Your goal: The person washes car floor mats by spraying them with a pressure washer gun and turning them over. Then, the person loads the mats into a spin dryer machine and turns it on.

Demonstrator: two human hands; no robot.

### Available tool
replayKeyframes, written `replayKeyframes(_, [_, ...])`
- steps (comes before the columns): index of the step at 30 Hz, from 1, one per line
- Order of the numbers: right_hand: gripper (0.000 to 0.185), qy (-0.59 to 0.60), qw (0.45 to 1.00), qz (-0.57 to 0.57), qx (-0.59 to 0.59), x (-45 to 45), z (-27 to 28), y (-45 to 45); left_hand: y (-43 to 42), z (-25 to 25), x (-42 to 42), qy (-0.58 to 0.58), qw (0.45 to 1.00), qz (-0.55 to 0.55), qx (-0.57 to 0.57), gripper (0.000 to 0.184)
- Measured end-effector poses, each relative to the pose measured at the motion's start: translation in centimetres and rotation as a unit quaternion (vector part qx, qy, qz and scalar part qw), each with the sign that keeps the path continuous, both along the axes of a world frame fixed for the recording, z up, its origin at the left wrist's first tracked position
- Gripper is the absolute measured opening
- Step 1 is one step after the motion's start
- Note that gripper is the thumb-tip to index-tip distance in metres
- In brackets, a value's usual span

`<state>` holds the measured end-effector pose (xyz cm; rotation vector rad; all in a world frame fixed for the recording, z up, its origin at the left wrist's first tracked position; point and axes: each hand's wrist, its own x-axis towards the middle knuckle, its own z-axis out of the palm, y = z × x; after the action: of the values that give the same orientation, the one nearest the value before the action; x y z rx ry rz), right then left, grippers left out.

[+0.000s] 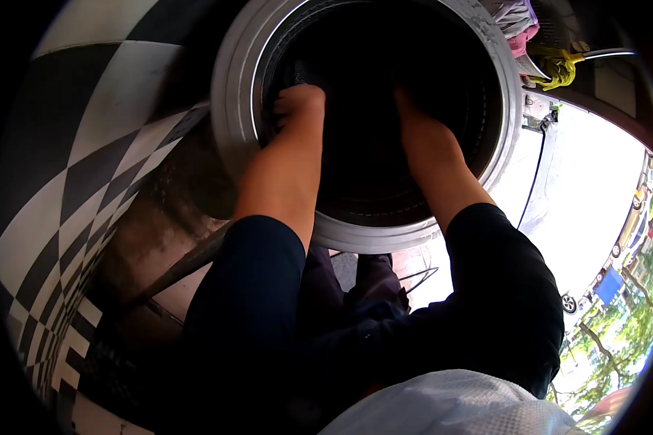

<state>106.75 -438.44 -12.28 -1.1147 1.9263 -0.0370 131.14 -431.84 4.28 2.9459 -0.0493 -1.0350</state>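
Both my arms reach down into a large round drum with a wide grey rim and a very dark inside. My left hand is near the drum's left inner wall, its fingers bent inward and partly in shadow. A dark, textured patch shows just beyond it; whether the fingers hold it is hidden. On the other side, my right forearm goes down into the dark. The right hand itself is lost in blackness, so its fingers and anything in them do not show.
A black-and-white checkered wall stands close on the left. Grey and pink cloths and a yellow cloth are at the upper right. Below the drum are my legs and a floor. Bright ground, vehicles and a tree show at right.
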Motion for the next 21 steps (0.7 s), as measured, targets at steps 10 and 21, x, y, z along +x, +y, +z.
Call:
replayKeyframes(10, [0.091, 0.047, 0.983, 0.068, -0.164, 1.7, 4.7, 9.2, 1.7, 16.5, -1.5, 0.202, 0.798, -0.023, -0.568, 0.025])
replayKeyframes(21, [0.085, 0.241, 0.912, 0.253, -0.214, 0.6, -0.6, 6.3, 13.6, 19.0, 0.9, -0.038, 0.699, -0.449, -0.556, 0.018])
